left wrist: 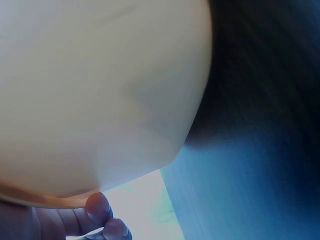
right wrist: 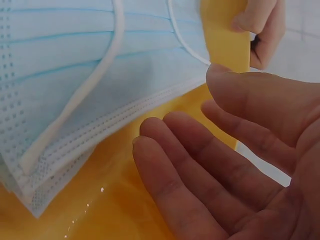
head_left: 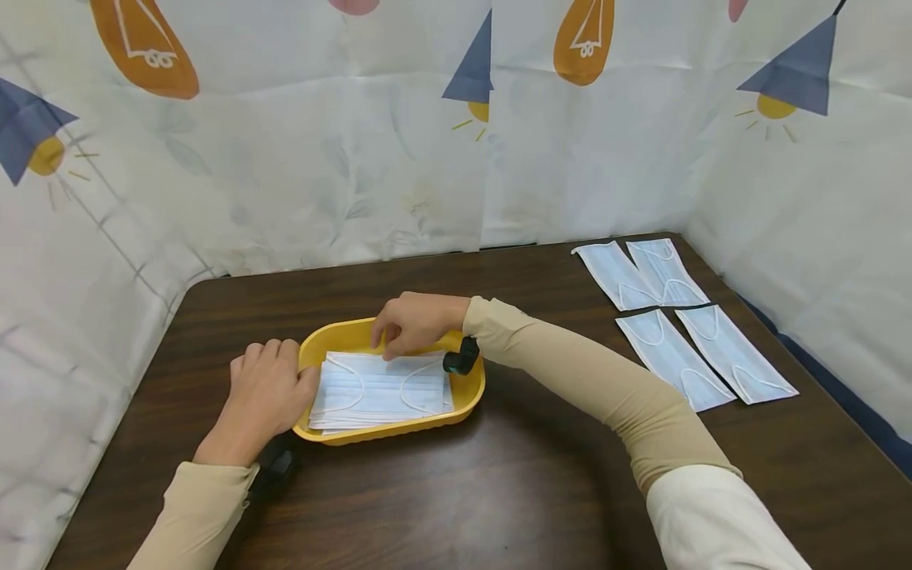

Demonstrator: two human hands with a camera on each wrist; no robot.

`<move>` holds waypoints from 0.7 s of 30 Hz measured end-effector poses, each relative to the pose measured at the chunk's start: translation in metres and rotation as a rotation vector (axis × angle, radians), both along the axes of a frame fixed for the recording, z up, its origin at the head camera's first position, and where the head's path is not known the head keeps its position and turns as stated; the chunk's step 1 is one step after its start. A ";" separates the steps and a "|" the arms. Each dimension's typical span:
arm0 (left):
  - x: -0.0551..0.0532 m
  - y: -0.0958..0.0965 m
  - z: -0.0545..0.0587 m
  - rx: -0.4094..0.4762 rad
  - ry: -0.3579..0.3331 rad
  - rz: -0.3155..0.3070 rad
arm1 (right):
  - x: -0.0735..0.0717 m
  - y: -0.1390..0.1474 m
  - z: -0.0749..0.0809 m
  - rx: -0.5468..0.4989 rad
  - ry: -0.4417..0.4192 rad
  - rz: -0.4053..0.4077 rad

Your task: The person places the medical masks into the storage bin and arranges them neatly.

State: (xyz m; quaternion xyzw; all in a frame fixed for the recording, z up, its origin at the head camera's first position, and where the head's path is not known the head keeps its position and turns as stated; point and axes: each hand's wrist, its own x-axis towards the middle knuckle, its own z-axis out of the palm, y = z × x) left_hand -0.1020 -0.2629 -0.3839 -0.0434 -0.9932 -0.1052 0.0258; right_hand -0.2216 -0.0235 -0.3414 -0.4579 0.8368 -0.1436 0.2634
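Observation:
A yellow oval tray holds a stack of light blue pleated face masks with white ear loops. My left hand grips the tray's left end, its thumb over the rim; in the left wrist view, fingertips curl at the tray's edge, and the pale tray wall fills much of the picture. Over the far side of the tray reaches my right hand, fingers loosely bent beside the stack's far edge. In the right wrist view a gap shows between thumb and fingers, with the top mask just beyond them.
Several more masks lie in two rows on the table's right side. The dark wooden table meets a printed white curtain along its back. My right forearm crosses above the table between the tray and those masks.

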 end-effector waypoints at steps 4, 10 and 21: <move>-0.001 0.001 -0.001 -0.002 0.002 -0.007 | 0.000 0.008 0.004 -0.029 0.001 0.001; -0.003 0.002 -0.002 0.000 0.010 -0.011 | 0.001 0.022 0.012 -0.079 0.013 -0.005; -0.003 0.000 -0.003 0.009 0.041 -0.017 | 0.000 0.058 0.029 -0.219 0.051 -0.049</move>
